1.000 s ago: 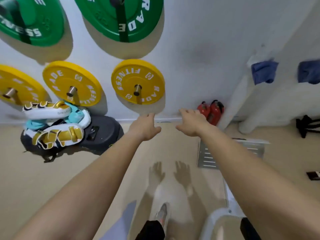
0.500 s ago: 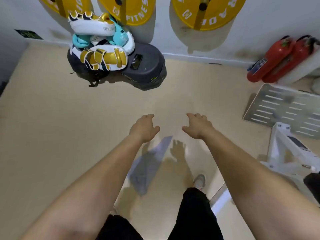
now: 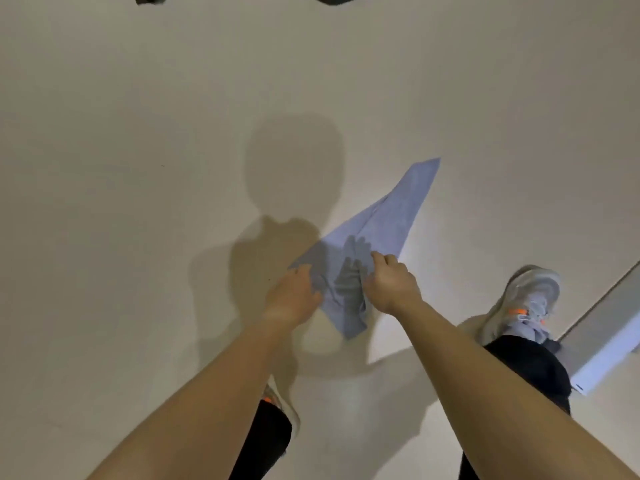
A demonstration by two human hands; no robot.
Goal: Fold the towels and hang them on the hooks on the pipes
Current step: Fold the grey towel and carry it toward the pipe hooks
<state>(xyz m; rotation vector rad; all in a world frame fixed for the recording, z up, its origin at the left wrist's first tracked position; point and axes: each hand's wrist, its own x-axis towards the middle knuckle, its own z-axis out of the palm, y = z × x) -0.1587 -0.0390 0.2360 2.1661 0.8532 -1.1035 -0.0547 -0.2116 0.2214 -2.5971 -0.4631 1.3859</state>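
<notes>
Blue towel (image 3: 388, 220), maybe gripped, underlies left hand (image 3: 294, 297) and right hand (image 3: 391, 287).

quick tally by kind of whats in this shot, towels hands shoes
blue towel: 1
hands: 2, left hand and right hand
shoes: 2, left shoe mostly hidden by the arm, right shoe
total: 5

The person bent toward the floor (image 3: 138, 202), and both hands dropped from the air onto the light blue towel (image 3: 388, 216): the left hand (image 3: 294, 297) met its left edge, and the right hand (image 3: 391, 289) curled its fingers into the cloth.
</notes>
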